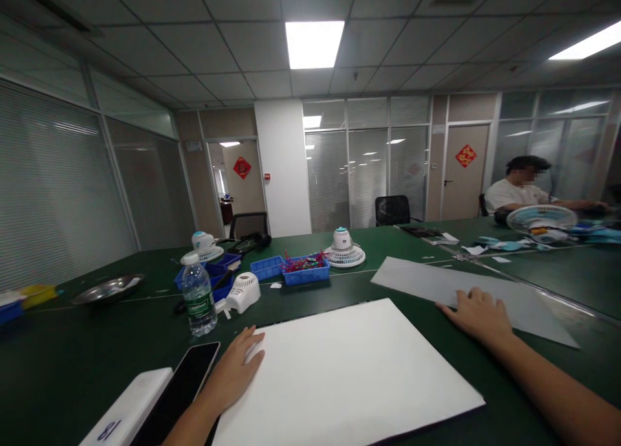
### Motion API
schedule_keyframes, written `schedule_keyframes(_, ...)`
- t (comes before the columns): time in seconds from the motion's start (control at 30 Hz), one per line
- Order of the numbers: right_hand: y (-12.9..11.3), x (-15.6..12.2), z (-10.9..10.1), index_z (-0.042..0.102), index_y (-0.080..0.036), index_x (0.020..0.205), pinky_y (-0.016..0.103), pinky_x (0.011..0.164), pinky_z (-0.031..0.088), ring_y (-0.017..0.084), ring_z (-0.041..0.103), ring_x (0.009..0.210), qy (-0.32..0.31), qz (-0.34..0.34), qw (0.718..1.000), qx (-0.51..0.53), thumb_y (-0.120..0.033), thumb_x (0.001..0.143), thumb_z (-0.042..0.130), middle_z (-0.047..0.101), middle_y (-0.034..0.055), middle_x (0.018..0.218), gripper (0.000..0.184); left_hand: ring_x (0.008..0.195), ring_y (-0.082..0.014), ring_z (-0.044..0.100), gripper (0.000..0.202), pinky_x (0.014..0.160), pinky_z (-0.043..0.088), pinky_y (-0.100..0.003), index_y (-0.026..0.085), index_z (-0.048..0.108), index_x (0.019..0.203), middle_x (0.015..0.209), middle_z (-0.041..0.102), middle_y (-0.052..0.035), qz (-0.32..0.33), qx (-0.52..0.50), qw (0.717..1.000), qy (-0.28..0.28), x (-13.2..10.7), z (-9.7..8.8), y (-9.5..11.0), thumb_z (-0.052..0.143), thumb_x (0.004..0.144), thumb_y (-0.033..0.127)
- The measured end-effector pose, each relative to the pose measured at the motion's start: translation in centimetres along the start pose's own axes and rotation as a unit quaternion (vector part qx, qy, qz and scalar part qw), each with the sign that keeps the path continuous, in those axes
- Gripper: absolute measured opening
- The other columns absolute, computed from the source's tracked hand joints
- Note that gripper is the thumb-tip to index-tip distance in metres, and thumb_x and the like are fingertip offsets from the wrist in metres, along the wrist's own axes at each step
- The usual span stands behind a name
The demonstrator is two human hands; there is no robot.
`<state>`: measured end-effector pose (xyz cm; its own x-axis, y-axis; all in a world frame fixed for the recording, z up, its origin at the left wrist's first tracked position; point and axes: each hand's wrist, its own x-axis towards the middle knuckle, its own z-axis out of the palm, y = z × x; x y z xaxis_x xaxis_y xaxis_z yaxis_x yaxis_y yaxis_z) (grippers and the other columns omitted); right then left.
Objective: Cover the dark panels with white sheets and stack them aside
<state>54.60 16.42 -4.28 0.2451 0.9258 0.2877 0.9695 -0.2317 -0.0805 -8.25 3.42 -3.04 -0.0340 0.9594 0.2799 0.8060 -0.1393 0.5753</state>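
A large white sheet (344,375) lies flat on the green table in front of me. My left hand (237,368) rests on its left edge, fingers stretched out. Off to the right, my right hand (480,316) lies with spread fingers on a translucent grey sheet (528,303), which sits at an angle beyond the white one. Beside my left forearm are a black-screened phone (179,388) and a white box (130,407) marked with a handwritten number.
A water bottle (198,297) and a white plastic housing (245,292) stand beyond my left hand. Behind them are a blue tray of coloured wires (305,274), a white fan part (343,248) and a metal dish (109,289). Another person (519,187) sits at the far right.
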Motion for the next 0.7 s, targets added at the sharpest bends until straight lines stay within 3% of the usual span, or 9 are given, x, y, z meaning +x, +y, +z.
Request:
schedule_keyframes(0.1, -0.1, 0.2, 0.0, 0.053, -0.019, 0.144, 0.052, 0.109, 0.036, 0.038, 0.046, 0.135, -0.025, -0.047, 0.998, 0.017, -0.078, 0.086, 0.033, 0.043, 0.0208, 0.152, 0.086, 0.148, -0.0321, 0.038, 0.05, 0.123, 0.026, -0.053, 0.021, 0.069, 0.127, 0.154, 0.051, -0.0121, 0.002, -0.001, 1.0, -0.002, 0.0, -0.1, 0.0, 0.057, 0.085, 0.046)
schedule_keyframes(0.2, -0.3, 0.2, -0.2, 0.058, -0.024, 0.14, 0.054, 0.1, 0.043, 0.038, 0.054, 0.127, -0.046, -0.059, 0.997, 0.026, -0.076, 0.089, 0.031, 0.051, 0.0179, 0.146, 0.078, 0.148, -0.0311, 0.037, 0.051, 0.124, 0.026, -0.051, 0.021, 0.068, 0.128, 0.154, 0.05, -0.0114, 0.005, 0.005, 1.0, -0.006, 0.0, 0.0, 0.0, 0.056, 0.086, 0.047)
schedule_keyframes(0.33, -1.0, -0.4, -0.9, 0.062, -0.023, 0.135, 0.058, 0.092, 0.045, 0.041, 0.057, 0.121, -0.033, -0.072, 0.997, 0.02, -0.064, 0.093, 0.035, 0.06, 0.0192, 0.134, 0.064, 0.148, -0.0322, 0.038, 0.05, 0.123, 0.027, -0.052, 0.021, 0.068, 0.128, 0.154, 0.05, -0.011, 0.005, 0.014, 1.0, -0.004, 0.0, 0.1, 0.1, 0.057, 0.086, 0.047)
schedule_keyframes(0.43, -1.8, -1.2, -2.1, 0.07, -0.016, 0.12, 0.051, 0.088, 0.047, 0.038, 0.062, 0.11, -0.021, -0.095, 0.995, 0.018, -0.045, 0.098, 0.034, 0.067, 0.0214, 0.119, 0.051, 0.148, -0.0321, 0.038, 0.051, 0.123, 0.027, -0.053, 0.021, 0.067, 0.129, 0.155, 0.049, -0.011, 0.009, 0.023, 1.0, -0.009, -0.1, 0.0, 0.4, 0.055, 0.087, 0.047)
schedule_keyframes(0.53, -3.0, -2.3, -3.7, 0.069, -0.011, 0.109, 0.046, 0.079, 0.048, 0.034, 0.067, 0.095, -0.002, -0.113, 0.993, 0.022, -0.031, 0.101, 0.025, 0.07, 0.0232, 0.104, 0.049, 0.148, -0.0306, 0.037, 0.053, 0.124, 0.025, -0.052, 0.02, 0.065, 0.132, 0.156, 0.048, -0.0118, 0.011, 0.032, 0.999, -0.013, -0.1, 0.1, 0.5, 0.052, 0.089, 0.046)
schedule_keyframes(0.6, -4.2, -3.2, -5.0, 0.067, -0.012, 0.106, 0.043, 0.074, 0.047, 0.032, 0.068, 0.086, 0.011, -0.14, 0.99, 0.027, -0.033, 0.102, 0.021, 0.071, 0.0219, 0.096, 0.051, 0.148, -0.0304, 0.037, 0.053, 0.124, 0.025, -0.053, 0.02, 0.065, 0.132, 0.156, 0.048, -0.0119, 0.01, 0.028, 0.999, -0.013, -0.1, 0.1, 0.5, 0.051, 0.089, 0.047)
schedule_keyframes(0.7, -6.9, -5.1, -6.8, 0.067, -0.017, 0.1, 0.038, 0.077, 0.045, 0.027, 0.068, 0.084, 0.009, -0.251, 0.967, 0.044, -0.037, 0.103, 0.025, 0.072, 0.0149, 0.093, 0.047, 0.148, -0.031, 0.038, 0.053, 0.124, 0.025, -0.053, 0.019, 0.065, 0.132, 0.155, 0.049, -0.0123, 0.009, 0.024, 1.0, -0.009, 0.1, 0.2, 0.2, 0.053, 0.088, 0.047)
